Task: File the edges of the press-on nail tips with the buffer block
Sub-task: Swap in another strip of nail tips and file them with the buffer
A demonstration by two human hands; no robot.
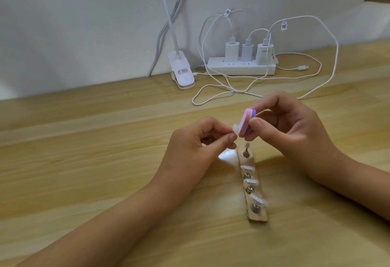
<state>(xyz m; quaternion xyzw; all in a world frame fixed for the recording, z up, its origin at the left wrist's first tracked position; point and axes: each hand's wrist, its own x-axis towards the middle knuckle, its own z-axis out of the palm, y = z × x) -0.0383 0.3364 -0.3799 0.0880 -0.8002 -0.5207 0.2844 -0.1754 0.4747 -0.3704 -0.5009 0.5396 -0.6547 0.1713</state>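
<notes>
My left hand (196, 140) pinches a clear nail tip (299, 128) between thumb and forefinger. My right hand (291, 125) grips a small pink and purple buffer block (310, 123) whose face lies against the tip's edge. Both are held above the far end of a wooden holder strip (254, 214) on the table. Three more clear nail tips (248, 169) sit on metal pegs along the strip. The farthest peg (245, 150) stands bare.
A white power strip (240, 69) with three chargers lies against the wall at the back, with white cables (232, 91) looping over the wooden table (84, 150). A white clip lamp base (182, 72) stands to its left.
</notes>
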